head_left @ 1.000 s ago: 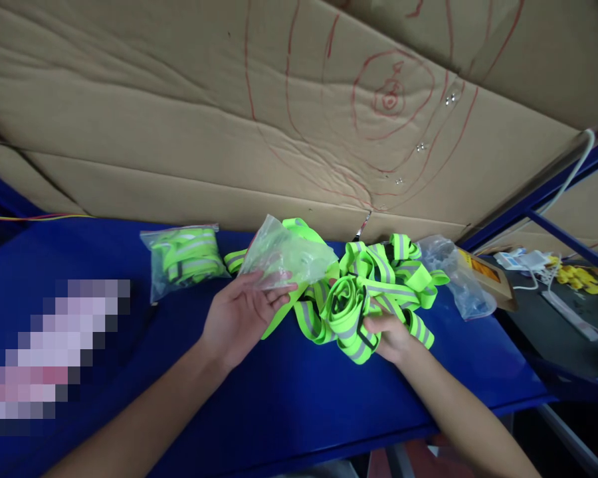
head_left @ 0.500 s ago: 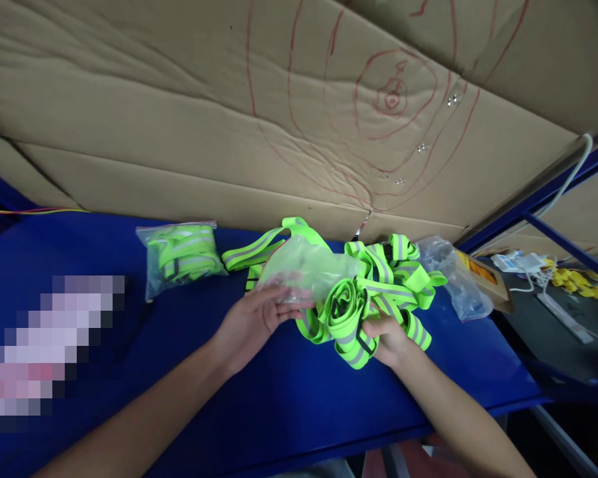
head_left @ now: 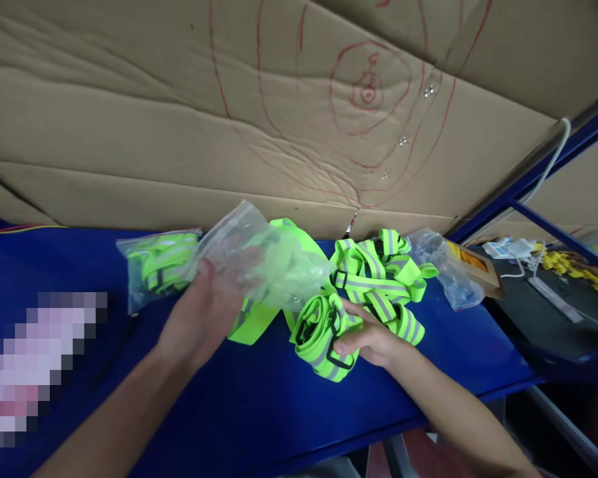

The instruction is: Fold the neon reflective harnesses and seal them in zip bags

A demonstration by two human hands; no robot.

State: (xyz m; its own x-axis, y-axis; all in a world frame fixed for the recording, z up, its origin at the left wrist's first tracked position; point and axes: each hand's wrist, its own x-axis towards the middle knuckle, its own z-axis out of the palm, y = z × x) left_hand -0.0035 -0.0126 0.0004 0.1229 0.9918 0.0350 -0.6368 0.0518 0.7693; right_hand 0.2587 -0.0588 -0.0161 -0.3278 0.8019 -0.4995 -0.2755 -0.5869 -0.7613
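My left hand [head_left: 202, 312] has a clear plastic zip bag [head_left: 259, 255], its thumb raised and its other fingers partly hidden by the film. A rolled neon-green reflective strap [head_left: 323, 338] with grey stripes and a black buckle sits in my right hand [head_left: 373, 335], thumb pressed on its side. Behind the bag, a loose green strap [head_left: 253, 323] lies on the blue table [head_left: 279, 405]. To the right of the roll is a tangled pile of similar straps [head_left: 379, 279]. A filled bag of straps [head_left: 162, 262] rests left of my left hand.
A crumpled clear bag [head_left: 448, 272] and a cardboard box [head_left: 473, 265] stand at the right end. Brown cardboard [head_left: 129, 146] with red rings rises behind the table. Past a blue frame bar [head_left: 568, 239] are white cables and yellow items [head_left: 568, 265].
My left hand has moved left with the bag, which now stands taller and more spread out. My right hand has brought the rolled strap slightly left and down. The view has shifted a little.
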